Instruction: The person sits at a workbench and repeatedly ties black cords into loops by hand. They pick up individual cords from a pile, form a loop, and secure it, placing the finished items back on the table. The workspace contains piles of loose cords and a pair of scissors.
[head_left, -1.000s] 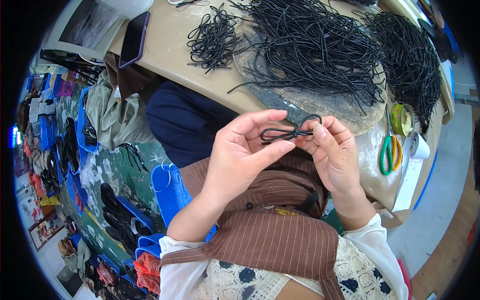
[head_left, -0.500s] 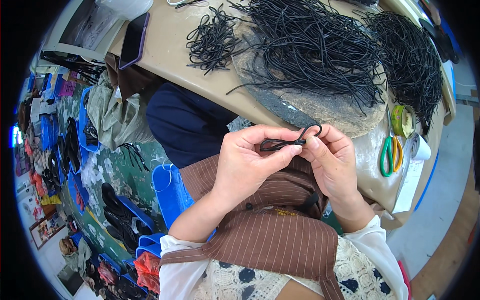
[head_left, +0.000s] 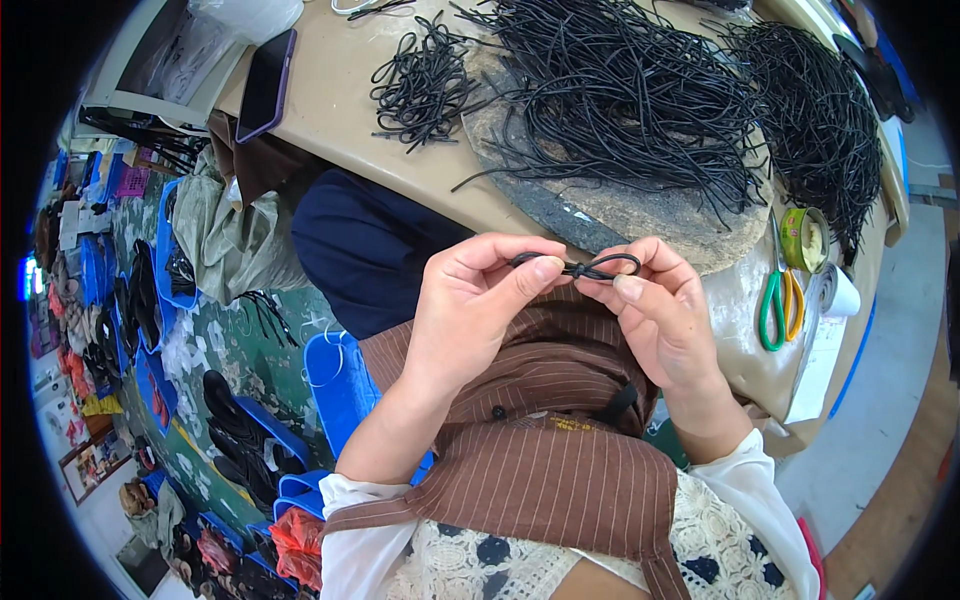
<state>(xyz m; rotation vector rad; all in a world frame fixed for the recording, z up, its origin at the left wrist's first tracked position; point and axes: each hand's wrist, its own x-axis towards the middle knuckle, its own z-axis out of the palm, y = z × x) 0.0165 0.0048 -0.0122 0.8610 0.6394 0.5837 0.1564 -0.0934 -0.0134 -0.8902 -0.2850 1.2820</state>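
A thin black cord (head_left: 581, 270), looped into a bow with a small knot in its middle, is stretched between my hands above my lap. My left hand (head_left: 490, 300) pinches its left loop between thumb and forefinger. The right loop is gripped the same way by my right hand (head_left: 655, 300). Beyond them on the table lies a large heap of loose black cords (head_left: 630, 110) on a round, worn stone-like slab (head_left: 690, 225). Left of that heap sits a smaller pile of knotted black cord loops (head_left: 420, 85).
Green-and-orange-handled scissors (head_left: 772, 310), an open round tin (head_left: 803, 240) and a white roll (head_left: 840, 293) stand at the table's right. Another bundle of black cords (head_left: 820, 120) hangs near the far right edge. A phone (head_left: 266, 85) lies far left; blue bins (head_left: 340, 380) stand below.
My hands have drawn apart slightly, the left one going left and up. The cord's knot now shows between them, with a loop on each side.
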